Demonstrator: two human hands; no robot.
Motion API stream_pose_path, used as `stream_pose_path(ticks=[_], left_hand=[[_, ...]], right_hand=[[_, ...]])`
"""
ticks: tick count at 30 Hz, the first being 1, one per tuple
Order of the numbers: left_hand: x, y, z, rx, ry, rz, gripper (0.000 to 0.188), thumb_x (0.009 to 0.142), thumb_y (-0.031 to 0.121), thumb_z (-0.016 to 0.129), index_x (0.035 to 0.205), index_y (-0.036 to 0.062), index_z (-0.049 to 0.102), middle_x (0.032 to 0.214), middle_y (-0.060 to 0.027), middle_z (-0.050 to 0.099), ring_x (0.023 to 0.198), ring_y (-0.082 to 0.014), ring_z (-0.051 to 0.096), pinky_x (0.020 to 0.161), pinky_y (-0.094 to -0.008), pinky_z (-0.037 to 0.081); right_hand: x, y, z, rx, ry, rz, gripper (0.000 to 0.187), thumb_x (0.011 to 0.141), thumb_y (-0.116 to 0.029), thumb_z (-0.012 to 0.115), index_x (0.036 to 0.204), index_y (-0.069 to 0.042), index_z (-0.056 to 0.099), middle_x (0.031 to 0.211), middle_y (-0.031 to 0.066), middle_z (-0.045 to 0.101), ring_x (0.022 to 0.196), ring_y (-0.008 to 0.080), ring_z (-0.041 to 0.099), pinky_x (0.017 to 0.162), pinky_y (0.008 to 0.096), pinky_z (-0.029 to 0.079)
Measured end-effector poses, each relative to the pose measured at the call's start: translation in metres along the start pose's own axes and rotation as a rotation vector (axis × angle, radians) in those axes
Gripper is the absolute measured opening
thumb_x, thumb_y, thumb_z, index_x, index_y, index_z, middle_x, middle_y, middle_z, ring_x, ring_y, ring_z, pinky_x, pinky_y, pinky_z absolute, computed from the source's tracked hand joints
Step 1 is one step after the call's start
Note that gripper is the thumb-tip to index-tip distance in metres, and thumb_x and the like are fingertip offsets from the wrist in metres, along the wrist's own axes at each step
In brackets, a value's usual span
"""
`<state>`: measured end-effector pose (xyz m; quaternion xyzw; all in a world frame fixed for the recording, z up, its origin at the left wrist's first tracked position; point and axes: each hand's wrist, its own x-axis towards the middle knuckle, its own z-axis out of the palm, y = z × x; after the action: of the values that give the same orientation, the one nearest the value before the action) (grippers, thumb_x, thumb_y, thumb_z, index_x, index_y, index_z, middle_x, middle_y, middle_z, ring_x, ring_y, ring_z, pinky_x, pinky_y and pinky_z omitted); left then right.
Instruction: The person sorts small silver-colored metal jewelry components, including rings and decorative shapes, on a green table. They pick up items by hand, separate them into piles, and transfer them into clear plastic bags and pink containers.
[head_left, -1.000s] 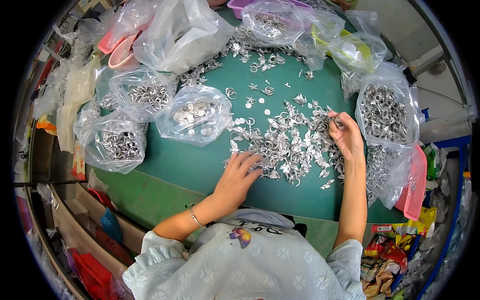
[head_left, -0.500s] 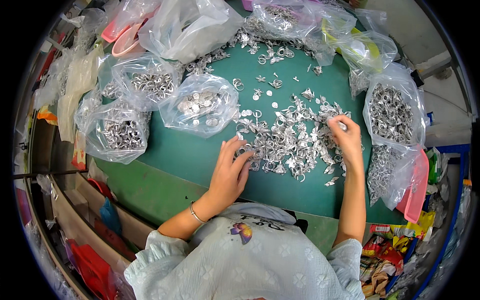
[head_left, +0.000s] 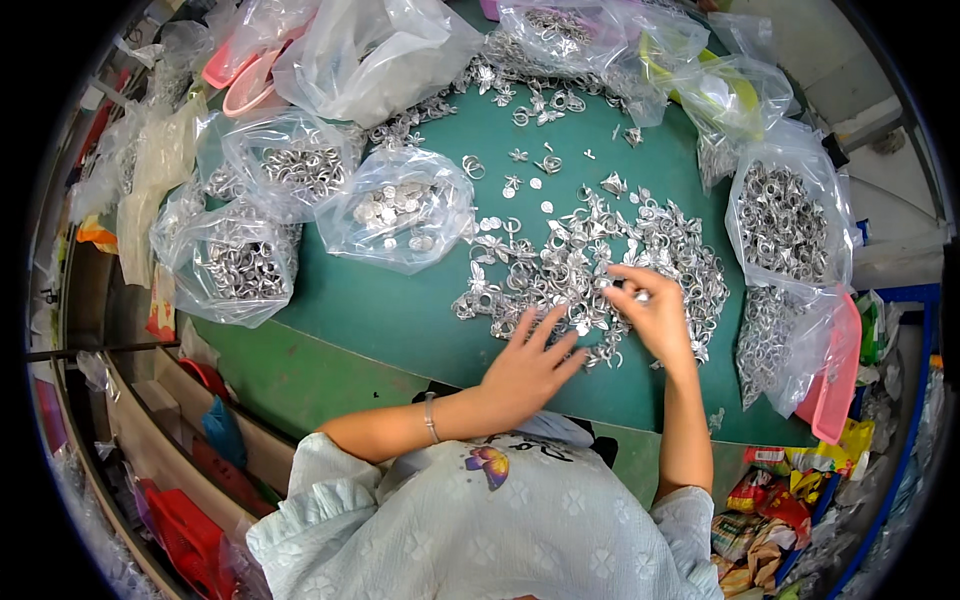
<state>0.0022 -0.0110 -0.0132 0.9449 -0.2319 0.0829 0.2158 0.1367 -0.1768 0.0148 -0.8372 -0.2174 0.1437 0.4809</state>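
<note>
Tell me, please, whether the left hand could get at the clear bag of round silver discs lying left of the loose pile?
Probably yes. The left hand rests spread at the pile of silver pieces, and only bare green table lies between it and the bag of discs. Nothing covers that bag.

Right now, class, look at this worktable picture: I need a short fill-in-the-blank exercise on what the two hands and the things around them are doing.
1. The loose silvery metal pieces lie heaped on a ____ table.
2. The left hand rests with its fingers ____ at the near edge of the heap.
3. The right hand pinches a small piece from the ____.
4. More pieces are stored in clear ____ bags around the table.

Missing words: green; spread; heap; plastic
</note>
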Motion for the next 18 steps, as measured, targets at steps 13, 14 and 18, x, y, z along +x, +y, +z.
stream_pose_path(ticks=[13,14,18], left_hand=[[-0.02,-0.021,-0.022,-0.205,0.134,-0.185,0.037,0.066,-0.005,0.057,0.102,0.006,0.058,0.121,-0.0125,0.045,0.122,-0.0327,0.037,0.101,-0.0631,0.015],[-0.019,-0.019,-0.022,-0.207,0.136,-0.192,0.037,0.067,-0.005,0.058,0.102,0.0061,0.057,0.121,-0.0125,0.045,0.122,-0.0327,0.037,0.101,-0.0629,0.014],[-0.018,-0.017,-0.026,-0.214,0.146,-0.226,0.037,0.067,-0.006,0.058,0.102,0.0064,0.057,0.121,-0.012,0.045,0.122,-0.0327,0.037,0.102,-0.0621,0.014]], right_hand=[[-0.004,-0.002,0.0,-0.485,0.248,-0.229,0.018,0.073,-0.008,0.068,0.088,0.0,0.062,0.093,0.0121,0.059,0.071,0.0295,0.06,0.066,0.0373,0.047],[-0.005,-0.001,0.001,-0.507,0.196,-0.175,0.017,0.074,-0.008,0.068,0.088,-0.001,0.063,0.094,0.0117,0.059,0.069,0.0296,0.06,0.065,0.038,0.047],[-0.007,-0.003,-0.005,-0.543,0.087,-0.135,0.015,0.075,-0.009,0.067,0.089,-0.004,0.064,0.093,0.0104,0.059,0.066,0.0293,0.06,0.063,0.0389,0.047]])
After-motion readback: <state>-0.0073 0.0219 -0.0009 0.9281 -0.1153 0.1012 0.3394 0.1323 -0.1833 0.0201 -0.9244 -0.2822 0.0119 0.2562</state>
